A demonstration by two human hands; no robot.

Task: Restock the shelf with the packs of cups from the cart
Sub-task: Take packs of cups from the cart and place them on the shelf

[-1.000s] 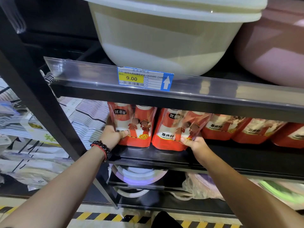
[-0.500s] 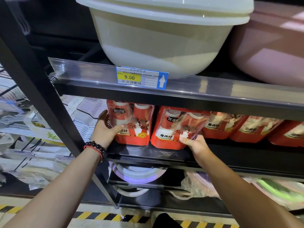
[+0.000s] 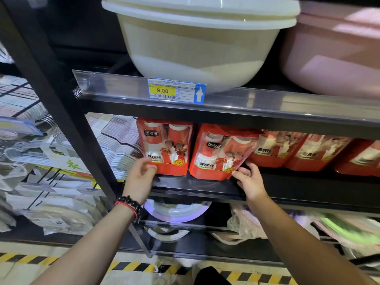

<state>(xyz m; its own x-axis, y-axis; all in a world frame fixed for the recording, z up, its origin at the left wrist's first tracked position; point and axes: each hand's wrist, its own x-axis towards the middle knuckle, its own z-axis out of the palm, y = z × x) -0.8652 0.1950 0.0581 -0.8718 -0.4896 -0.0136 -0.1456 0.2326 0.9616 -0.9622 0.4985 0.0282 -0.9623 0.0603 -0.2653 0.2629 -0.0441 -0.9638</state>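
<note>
Left hand touches left pack | right hand touches tilted pack | both upright

Two red packs of cups stand upright side by side mid-frame on the black shelf: the left pack, and the right pack tilted slightly, with more packs lined up to the right.

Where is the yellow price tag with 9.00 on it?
The price tag sits on the clear strip at the upper shelf's front edge, below the cream basin, above the leftmost red cup pack.
</note>
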